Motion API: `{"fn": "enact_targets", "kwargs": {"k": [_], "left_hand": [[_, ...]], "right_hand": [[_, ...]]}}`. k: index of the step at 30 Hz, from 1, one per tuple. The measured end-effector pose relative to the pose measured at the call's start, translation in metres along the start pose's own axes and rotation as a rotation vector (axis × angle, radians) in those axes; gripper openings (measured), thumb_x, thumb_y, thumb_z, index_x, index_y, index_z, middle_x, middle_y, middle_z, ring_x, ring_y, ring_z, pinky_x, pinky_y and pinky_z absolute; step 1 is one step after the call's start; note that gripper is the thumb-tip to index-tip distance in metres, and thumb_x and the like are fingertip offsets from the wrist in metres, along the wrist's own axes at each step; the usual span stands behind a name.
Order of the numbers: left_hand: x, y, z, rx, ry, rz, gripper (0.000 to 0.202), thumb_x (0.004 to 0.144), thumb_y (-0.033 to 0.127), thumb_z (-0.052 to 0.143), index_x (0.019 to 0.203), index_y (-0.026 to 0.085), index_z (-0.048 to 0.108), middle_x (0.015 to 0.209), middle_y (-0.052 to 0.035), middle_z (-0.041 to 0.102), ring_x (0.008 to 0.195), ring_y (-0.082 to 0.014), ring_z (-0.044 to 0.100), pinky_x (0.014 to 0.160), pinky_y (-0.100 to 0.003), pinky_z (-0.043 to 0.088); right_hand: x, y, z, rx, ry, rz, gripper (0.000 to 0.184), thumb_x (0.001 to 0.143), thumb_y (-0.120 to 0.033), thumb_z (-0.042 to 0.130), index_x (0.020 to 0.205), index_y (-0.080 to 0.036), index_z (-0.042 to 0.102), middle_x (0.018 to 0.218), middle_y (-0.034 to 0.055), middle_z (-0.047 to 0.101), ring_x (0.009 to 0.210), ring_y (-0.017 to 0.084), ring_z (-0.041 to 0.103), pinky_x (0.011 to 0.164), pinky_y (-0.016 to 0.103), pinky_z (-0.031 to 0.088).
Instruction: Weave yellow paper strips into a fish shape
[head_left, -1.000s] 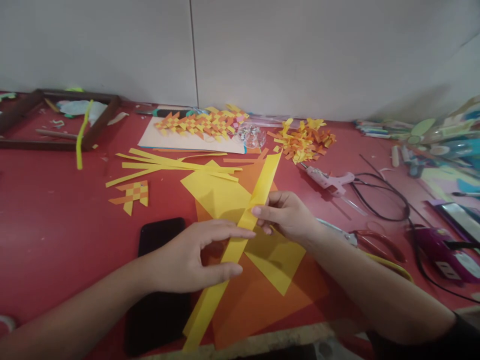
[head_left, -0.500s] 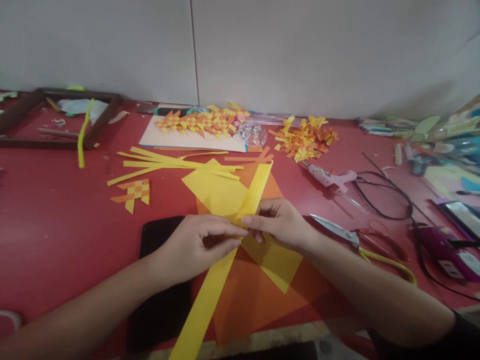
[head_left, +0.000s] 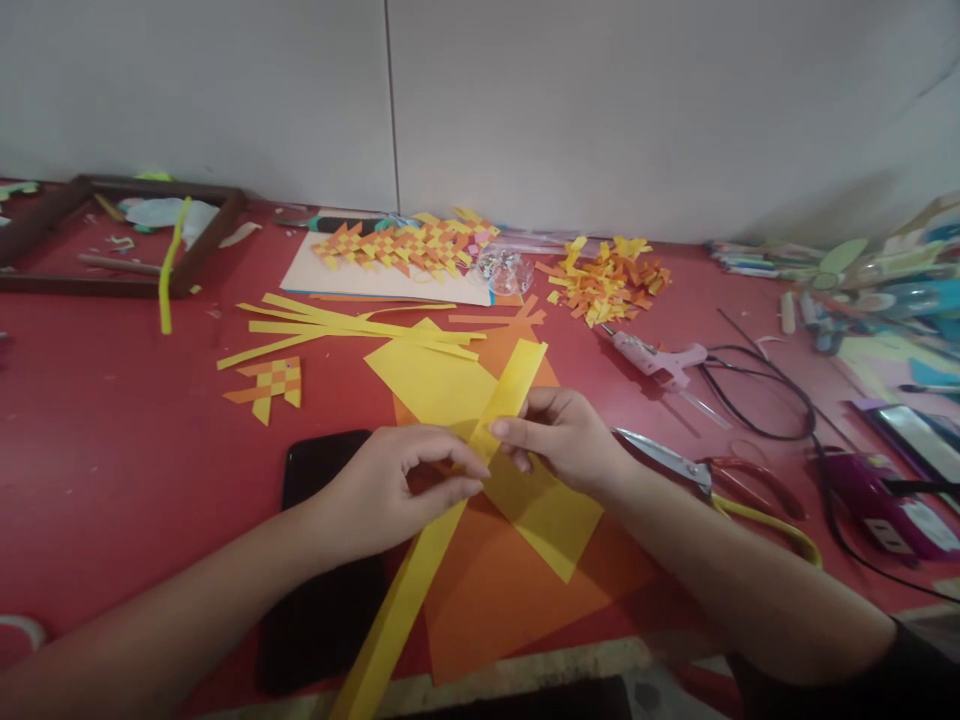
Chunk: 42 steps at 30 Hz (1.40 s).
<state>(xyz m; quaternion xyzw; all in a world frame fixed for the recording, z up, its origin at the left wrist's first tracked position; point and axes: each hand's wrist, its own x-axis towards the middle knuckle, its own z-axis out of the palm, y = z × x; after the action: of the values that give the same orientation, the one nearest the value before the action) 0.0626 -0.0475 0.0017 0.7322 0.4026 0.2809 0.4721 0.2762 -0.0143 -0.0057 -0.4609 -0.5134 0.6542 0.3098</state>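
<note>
A long yellow paper strip (head_left: 427, 570) runs slantwise from the front table edge up between my hands, with a lengthwise fold showing in its lower part. My right hand (head_left: 564, 440) pinches its upper part between thumb and fingers. At the strip's middle, my left hand (head_left: 405, 485) holds it with thumb and fingertips nearly together. Below the hands lie a yellow paper sheet (head_left: 559, 530) and an orange paper sheet (head_left: 499, 600). Several narrow yellow strips (head_left: 322, 325) lie beyond them. Left of these sheets rests a woven yellow-and-orange paper fish (head_left: 274, 383).
A black tablet-like slab (head_left: 322, 620) lies under my left forearm. Scissors (head_left: 667, 460), a pink glue gun (head_left: 656, 358) and its cable are on the right. Woven fish (head_left: 405, 245) and paper scraps (head_left: 607, 280) sit at the back; a brown frame (head_left: 82, 285) stands far left.
The strip's upper end has tipped right and dropped slightly. Its lower part now looks narrower, with a fold showing. My right hand has shifted slightly, and the view has moved a little.
</note>
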Motion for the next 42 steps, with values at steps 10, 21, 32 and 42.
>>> {"fn": "enact_targets", "kwargs": {"k": [10,21,32,42], "left_hand": [[0.0,-0.005,0.002,0.03,0.091,0.11,0.018,0.09,0.019,0.06,0.097,0.016,0.076,0.084,-0.0038,0.076,0.068,-0.0114,0.067,0.061,-0.019,0.049],[0.0,-0.005,0.001,0.001,0.008,0.105,0.026,0.09,0.016,0.056,0.11,0.015,0.072,0.1,-0.0072,0.075,0.07,-0.01,0.063,0.058,-0.018,0.046],[-0.003,0.0,0.001,-0.087,-0.03,0.01,0.035,0.085,0.013,0.056,0.117,0.014,0.069,0.095,-0.0068,0.065,0.055,-0.004,0.04,0.045,-0.014,0.035],[0.0,-0.001,-0.002,-0.021,0.042,-0.04,0.022,0.084,0.023,0.064,0.101,0.017,0.077,0.088,-0.0052,0.075,0.071,-0.0113,0.065,0.064,-0.019,0.05]], "right_hand": [[-0.001,-0.001,0.007,0.012,0.054,-0.001,0.04,0.069,-0.049,0.08,0.06,-0.016,0.059,0.044,-0.0048,0.052,0.037,0.005,0.041,0.04,0.022,0.025],[0.0,0.001,0.006,0.039,0.025,-0.024,0.037,0.067,-0.044,0.082,0.059,-0.016,0.059,0.046,-0.0057,0.05,0.04,0.004,0.038,0.041,0.022,0.023],[0.003,0.004,0.001,0.133,0.056,-0.009,0.035,0.064,-0.041,0.085,0.063,-0.015,0.062,0.053,-0.0043,0.055,0.04,0.003,0.039,0.041,0.022,0.023],[0.003,0.003,-0.002,0.101,0.102,0.018,0.037,0.066,-0.041,0.085,0.06,-0.016,0.058,0.047,-0.005,0.054,0.038,0.004,0.039,0.038,0.02,0.022]]}}
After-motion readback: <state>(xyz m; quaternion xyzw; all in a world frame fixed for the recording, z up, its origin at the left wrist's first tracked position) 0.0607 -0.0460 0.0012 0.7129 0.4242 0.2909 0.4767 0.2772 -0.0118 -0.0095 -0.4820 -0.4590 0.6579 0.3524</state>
